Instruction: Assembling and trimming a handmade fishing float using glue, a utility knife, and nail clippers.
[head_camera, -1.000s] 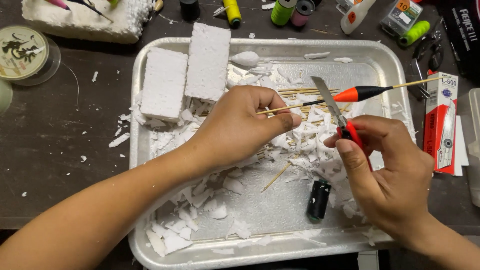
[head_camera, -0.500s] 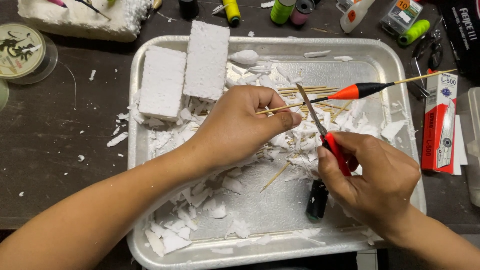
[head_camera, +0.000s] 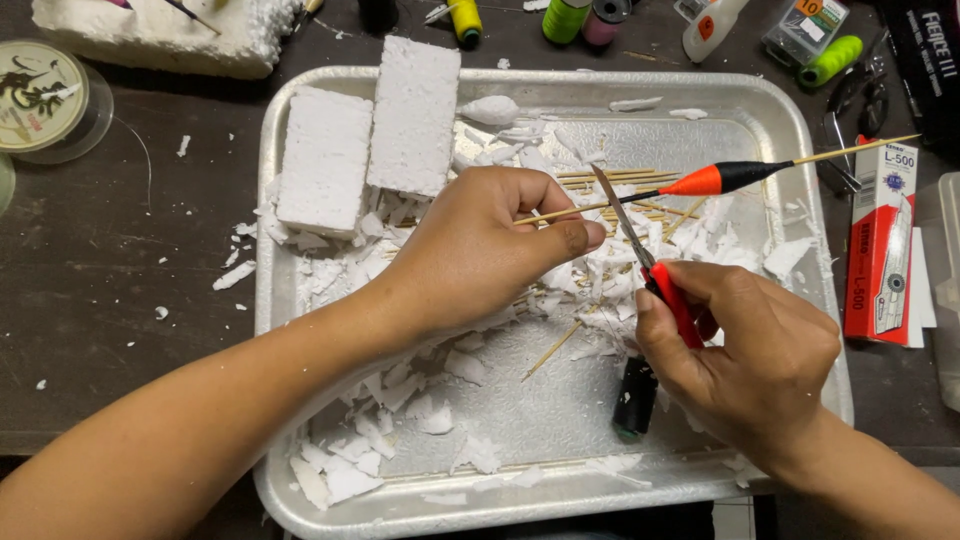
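left hand (head_camera: 480, 250) pinches float (head_camera: 720, 179) by its stick, held over tray (head_camera: 790, 120). right hand (head_camera: 745, 355) grips red knife (head_camera: 650, 265), blade tip touching stick just right of left fingertips. foam scraps (head_camera: 400, 400) below.

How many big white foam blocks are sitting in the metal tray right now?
2. One foam block lies at the tray's upper left; a second block lies beside it, touching and reaching the top rim. Smaller pieces may hide among the shavings.
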